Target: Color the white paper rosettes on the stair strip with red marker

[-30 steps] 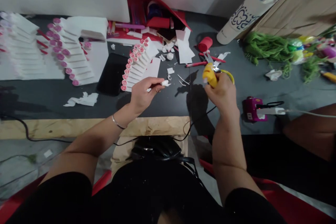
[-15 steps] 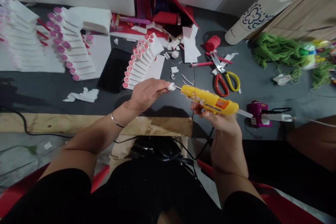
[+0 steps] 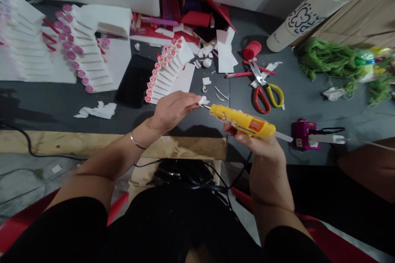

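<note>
My left hand (image 3: pixel 173 111) pinches a small white paper or foam piece (image 3: pixel 203 100) between thumb and fingertips. My right hand (image 3: pixel 262 152) grips a yellow hot glue gun (image 3: pixel 242 120) lying sideways across its fingers. A pale glue stick (image 3: pixel 284 136) juts from the gun's rear. The gun's thin metal nozzle (image 3: pixel 206 107) sits right by the white piece; I cannot tell whether they touch. The fingers of my left hand hide part of the piece.
Rows of white strips tipped with pink rounds (image 3: pixel 163 70) stand left of the hands, beside a black tablet (image 3: pixel 134 81). Red-and-yellow-handled scissors (image 3: pixel 265 92), paper scraps, green yarn (image 3: pixel 327 63) and a magenta power unit (image 3: pixel 304 134) lie around. A co-worker's arm (image 3: pixel 367 168) is at far right.
The glue gun has swung down from above the scissors to lie sideways, its nozzle now at the white piece. My left hand has moved slightly right and up.
</note>
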`<move>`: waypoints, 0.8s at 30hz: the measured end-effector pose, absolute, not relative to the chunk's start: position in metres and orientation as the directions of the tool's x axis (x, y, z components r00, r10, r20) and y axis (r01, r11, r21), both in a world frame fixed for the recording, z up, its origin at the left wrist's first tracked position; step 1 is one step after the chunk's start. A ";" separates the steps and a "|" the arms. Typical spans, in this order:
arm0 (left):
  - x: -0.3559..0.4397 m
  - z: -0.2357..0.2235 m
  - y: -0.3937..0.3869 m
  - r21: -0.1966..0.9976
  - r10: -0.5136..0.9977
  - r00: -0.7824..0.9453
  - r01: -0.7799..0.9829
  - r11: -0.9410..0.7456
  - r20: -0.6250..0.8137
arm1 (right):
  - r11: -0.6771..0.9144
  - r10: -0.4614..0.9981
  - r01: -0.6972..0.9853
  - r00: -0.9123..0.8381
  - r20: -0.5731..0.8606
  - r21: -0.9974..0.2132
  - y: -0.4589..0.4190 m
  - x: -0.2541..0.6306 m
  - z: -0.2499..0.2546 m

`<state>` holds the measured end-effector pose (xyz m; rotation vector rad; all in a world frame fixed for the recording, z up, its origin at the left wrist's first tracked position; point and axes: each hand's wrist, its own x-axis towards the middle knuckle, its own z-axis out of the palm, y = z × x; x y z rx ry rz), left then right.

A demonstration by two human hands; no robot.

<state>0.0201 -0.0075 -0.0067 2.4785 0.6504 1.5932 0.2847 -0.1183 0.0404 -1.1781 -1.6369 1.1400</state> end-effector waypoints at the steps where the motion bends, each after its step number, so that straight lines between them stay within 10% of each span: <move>1: 0.020 -0.007 -0.007 0.315 0.412 0.360 0.297 -0.901 0.837 | 0.159 0.964 0.247 -0.250 0.096 -0.956 -0.118 0.285 0.040; 24: 0.018 -0.001 -0.008 0.269 0.343 0.360 0.241 -0.933 0.868 | 0.274 0.949 0.369 -0.254 0.188 -0.888 -0.114 0.288 0.050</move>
